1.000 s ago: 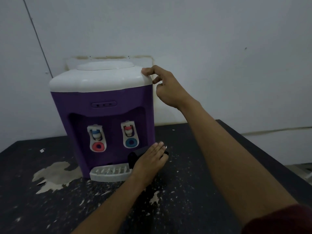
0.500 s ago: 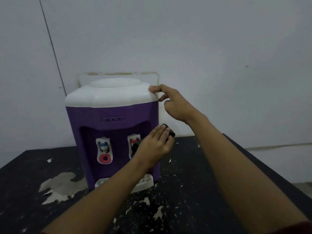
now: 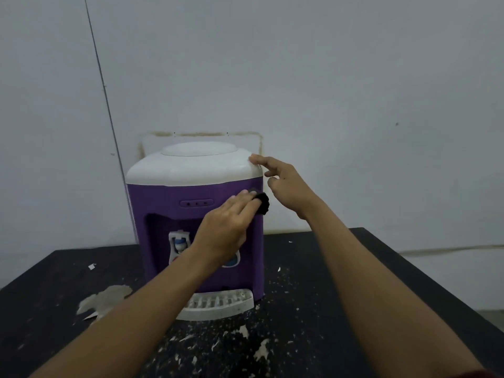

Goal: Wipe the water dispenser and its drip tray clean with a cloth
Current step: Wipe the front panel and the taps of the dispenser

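Has the drip tray (image 3: 218,304) nearest on the tabletop (image 3: 354,296), straight below the left hand (image 3: 226,225). Presses the cloth (image 3: 263,203) flat-fingered on the upright water dispenser's (image 3: 169,214) upper right front, so probably wipes downward next. Touches the white top's corner with one fingertip of the right hand (image 3: 289,184), grasping nothing

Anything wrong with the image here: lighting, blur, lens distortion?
Head view: dim, flat, bluish light, no glare; wide-angle lens bows the thin line on the wall and stretches both forearms; the black cloth under the left hand is a featureless dark blob; the water dispenser reads reasonably sharp.
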The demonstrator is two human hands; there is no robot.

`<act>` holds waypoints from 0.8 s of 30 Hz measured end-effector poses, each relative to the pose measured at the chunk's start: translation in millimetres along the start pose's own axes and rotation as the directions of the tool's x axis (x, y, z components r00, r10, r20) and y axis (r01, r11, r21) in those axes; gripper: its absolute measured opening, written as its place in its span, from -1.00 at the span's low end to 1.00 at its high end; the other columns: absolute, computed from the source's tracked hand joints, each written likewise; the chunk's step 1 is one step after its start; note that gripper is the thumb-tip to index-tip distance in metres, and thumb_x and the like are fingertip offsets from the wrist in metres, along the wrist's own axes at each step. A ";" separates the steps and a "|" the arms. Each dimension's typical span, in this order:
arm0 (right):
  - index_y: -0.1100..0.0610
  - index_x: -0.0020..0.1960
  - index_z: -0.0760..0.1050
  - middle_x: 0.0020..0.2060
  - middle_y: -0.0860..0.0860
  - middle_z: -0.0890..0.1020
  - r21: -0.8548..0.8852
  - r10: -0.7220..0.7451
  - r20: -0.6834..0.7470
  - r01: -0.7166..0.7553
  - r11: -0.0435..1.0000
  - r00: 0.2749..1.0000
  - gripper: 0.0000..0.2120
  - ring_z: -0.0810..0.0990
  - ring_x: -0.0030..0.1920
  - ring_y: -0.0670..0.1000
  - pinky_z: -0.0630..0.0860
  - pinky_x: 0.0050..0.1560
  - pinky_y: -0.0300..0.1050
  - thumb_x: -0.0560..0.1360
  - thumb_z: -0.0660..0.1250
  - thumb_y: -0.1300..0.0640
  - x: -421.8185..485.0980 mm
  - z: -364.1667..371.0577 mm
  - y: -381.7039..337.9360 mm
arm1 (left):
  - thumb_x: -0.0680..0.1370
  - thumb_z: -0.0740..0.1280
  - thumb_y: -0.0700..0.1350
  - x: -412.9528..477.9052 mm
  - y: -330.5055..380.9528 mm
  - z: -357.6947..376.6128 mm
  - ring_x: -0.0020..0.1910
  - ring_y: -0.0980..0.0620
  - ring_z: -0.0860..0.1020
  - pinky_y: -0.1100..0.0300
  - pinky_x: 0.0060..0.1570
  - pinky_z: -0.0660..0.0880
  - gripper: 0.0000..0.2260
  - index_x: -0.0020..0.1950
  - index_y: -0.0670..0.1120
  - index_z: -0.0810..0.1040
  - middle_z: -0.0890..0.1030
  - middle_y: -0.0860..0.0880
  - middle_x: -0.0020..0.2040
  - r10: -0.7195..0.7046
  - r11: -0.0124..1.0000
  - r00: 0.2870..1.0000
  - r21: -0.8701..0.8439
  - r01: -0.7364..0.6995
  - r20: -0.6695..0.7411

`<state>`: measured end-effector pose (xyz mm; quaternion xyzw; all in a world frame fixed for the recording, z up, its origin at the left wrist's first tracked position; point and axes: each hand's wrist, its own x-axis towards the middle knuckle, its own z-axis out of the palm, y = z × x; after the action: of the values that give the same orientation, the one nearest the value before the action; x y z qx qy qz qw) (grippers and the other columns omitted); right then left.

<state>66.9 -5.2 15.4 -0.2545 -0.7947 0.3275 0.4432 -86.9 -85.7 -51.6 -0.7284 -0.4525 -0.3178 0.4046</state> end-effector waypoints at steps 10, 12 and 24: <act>0.01 0.13 0.63 0.08 -0.11 0.63 0.050 -0.037 -0.341 0.058 0.997 0.939 -0.76 0.55 -0.02 -0.23 0.50 -0.05 -0.41 0.62 0.25 0.24 -55.9 34.4 19.6 | 0.66 0.27 -0.22 -21.2 24.0 -34.4 -0.04 0.39 0.54 0.53 -0.08 0.44 -0.83 0.22 -0.07 0.54 0.59 0.15 -0.02 -0.664 0.517 0.716 -0.558 0.648 0.217; 0.01 0.11 0.63 -0.03 -0.05 0.66 0.109 0.049 -0.320 -0.015 0.994 0.946 -0.81 0.58 -0.07 -0.16 0.55 -0.06 -0.31 0.63 0.26 0.17 -74.4 43.1 26.8 | 0.67 0.26 -0.18 -31.8 27.5 -31.2 0.07 0.23 0.59 0.41 -0.02 0.51 -0.85 0.14 0.05 0.53 0.63 0.12 0.05 -0.690 0.316 0.619 -0.612 0.724 0.376; 0.04 0.31 0.52 0.15 0.07 0.69 0.677 0.439 0.173 -0.430 0.598 0.882 -0.67 0.65 0.19 0.05 0.57 0.19 0.03 0.58 0.30 0.01 -164.6 123.9 41.3 | 0.66 0.27 -0.16 -95.6 69.3 -23.0 -0.01 0.23 0.64 0.32 -0.06 0.58 -0.87 0.12 0.07 0.52 0.68 0.07 0.04 -0.757 -0.118 0.364 -0.661 0.741 0.542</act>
<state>42.3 -129.0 -152.6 -0.2554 -0.5224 0.6985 0.4170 -62.8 -162.5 -141.0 -0.4244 -0.5520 -0.6674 -0.2641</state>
